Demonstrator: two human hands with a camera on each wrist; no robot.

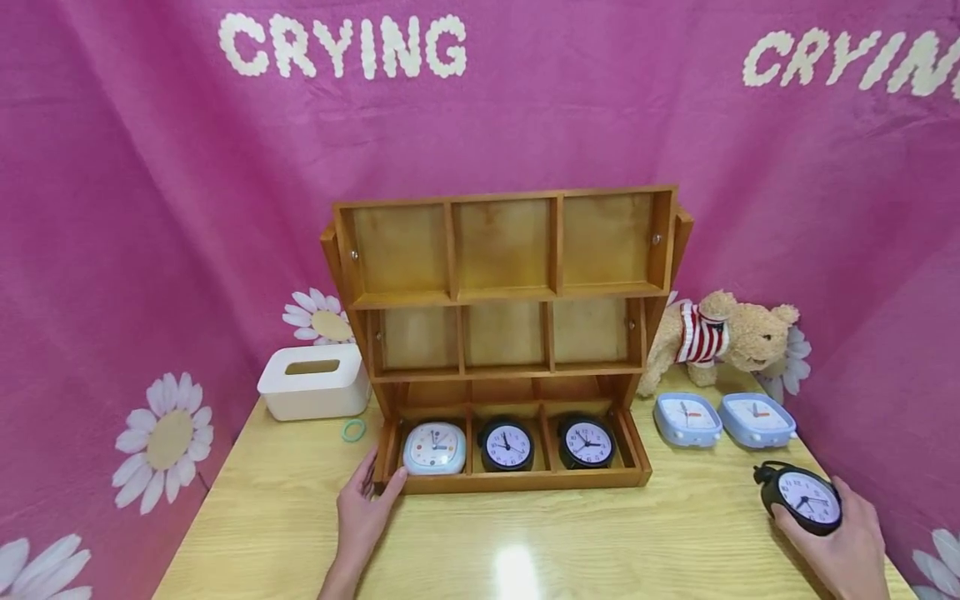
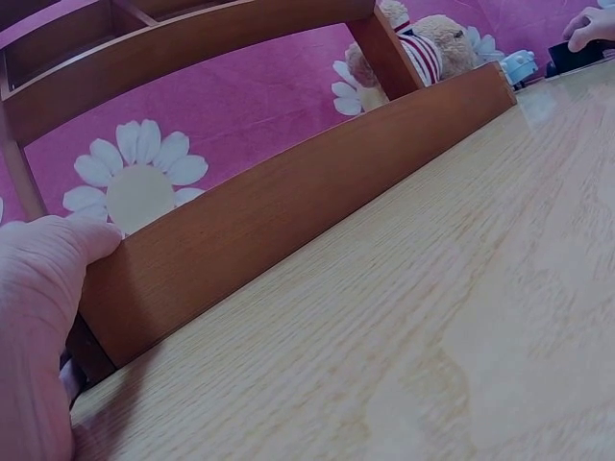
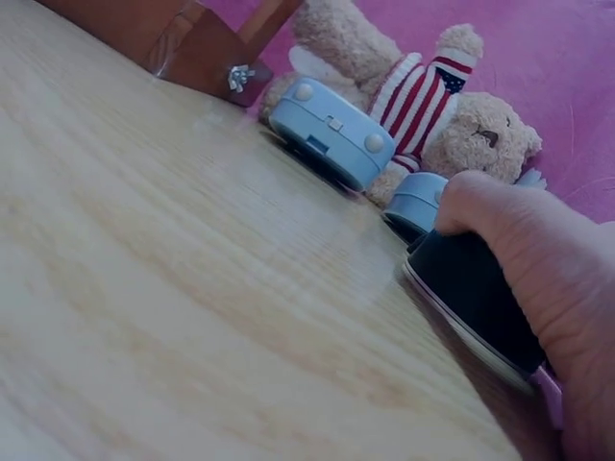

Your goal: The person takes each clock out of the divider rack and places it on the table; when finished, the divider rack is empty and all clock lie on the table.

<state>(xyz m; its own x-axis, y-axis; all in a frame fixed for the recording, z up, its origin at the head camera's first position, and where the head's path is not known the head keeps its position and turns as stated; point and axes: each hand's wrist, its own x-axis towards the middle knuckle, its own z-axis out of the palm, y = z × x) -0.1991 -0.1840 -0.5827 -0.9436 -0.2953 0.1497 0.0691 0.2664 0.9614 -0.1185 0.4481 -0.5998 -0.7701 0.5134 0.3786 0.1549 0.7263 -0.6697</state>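
Observation:
A wooden shelf rack (image 1: pixel 504 373) with three tiers of compartments stands on the table. My left hand (image 1: pixel 362 512) holds its front left corner, thumb on the top edge of the front board (image 2: pixel 288 206) and fingers along the side. In the bottom tier sit a light blue alarm clock (image 1: pixel 435 448) at left, a black alarm clock (image 1: pixel 507 445) in the middle and another black alarm clock (image 1: pixel 587 442) at right. At the table's right side my right hand (image 1: pixel 843 537) grips a third black alarm clock (image 1: pixel 808 498), its dial facing up; in the right wrist view its dark side (image 3: pixel 476 288) shows.
Two blue square alarm clocks (image 1: pixel 687 419) lie right of the rack, before a teddy bear (image 1: pixel 750 333) in a striped shirt. Left of the rack are a white tissue box (image 1: pixel 315 392) and a small green ring (image 1: pixel 353 430). A pink curtain (image 1: pixel 502 133) hangs behind.

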